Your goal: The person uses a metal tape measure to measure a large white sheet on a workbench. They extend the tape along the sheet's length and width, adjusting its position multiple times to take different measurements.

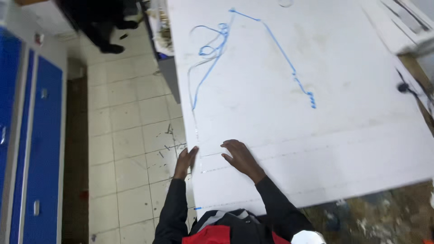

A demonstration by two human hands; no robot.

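White flat sheet is lying under blue cord; left hand is gripping its edge, right hand is pressing, fingers spread.

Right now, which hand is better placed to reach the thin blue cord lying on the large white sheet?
Probably the right hand: it rests flat on the large white sheet, with the thin blue cord farther up the same surface. The left hand grips the sheet's left edge, partly over the tiled floor.
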